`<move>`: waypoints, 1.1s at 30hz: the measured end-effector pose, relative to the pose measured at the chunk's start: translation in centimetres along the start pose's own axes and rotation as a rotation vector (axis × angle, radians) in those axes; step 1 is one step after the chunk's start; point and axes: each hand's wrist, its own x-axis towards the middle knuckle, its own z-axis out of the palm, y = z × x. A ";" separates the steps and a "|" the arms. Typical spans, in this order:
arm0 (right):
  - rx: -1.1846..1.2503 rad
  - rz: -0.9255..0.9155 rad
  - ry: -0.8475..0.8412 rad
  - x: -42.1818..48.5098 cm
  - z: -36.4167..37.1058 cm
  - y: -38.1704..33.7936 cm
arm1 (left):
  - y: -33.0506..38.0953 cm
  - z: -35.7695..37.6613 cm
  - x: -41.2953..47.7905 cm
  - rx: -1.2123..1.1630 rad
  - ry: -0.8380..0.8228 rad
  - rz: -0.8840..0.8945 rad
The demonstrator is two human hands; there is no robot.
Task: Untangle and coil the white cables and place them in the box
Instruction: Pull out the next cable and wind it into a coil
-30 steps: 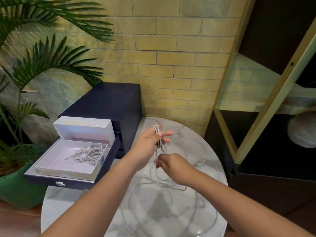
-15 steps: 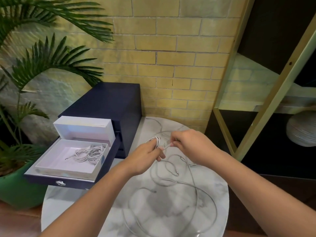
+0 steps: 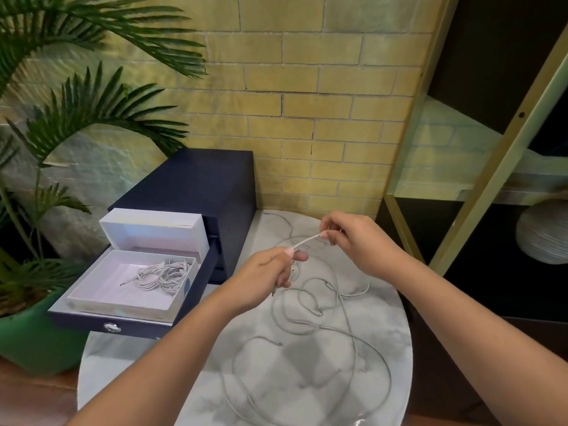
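Marble bench [image 3: 384, 348] carried the loose white cables [image 3: 307, 327], sprawled in overlapping loops from its middle to its near edge, none of them coiled. White box [image 3: 92, 290] sat in the open drawer of the dark cabinet [image 3: 196, 186] at the bench's left rear and already held one bundle [image 3: 163, 275] of coiled cable.

Change over the last second: right hand [image 3: 359, 238] rose from below the left hand [image 3: 264, 278] to beside it, then drew off to the right. The held cable [image 3: 307, 240] then ran taut between them.

Judgement: a fresh length was being pulled out for the next wrap, so coiling was under way and far from done.

Left fingers were curled, with thumb and forefinger pinching the held cable. Right fingers pinched its far end. Cable was thin, pale and limp.
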 end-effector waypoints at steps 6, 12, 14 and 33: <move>0.281 0.179 -0.008 -0.4 2.0 1.6 | 1.9 0.3 0.2 -0.162 -0.038 -0.014; 0.591 0.410 -0.062 -1.9 5.8 2.6 | 2.1 0.6 0.9 -0.437 -0.037 -0.047; 0.580 0.432 -0.124 -2.8 7.0 2.4 | 2.2 0.7 1.3 -0.488 -0.024 -0.012; -0.146 0.078 -0.434 -2.1 3.0 -0.7 | -4.2 0.3 2.1 0.393 -0.121 -0.119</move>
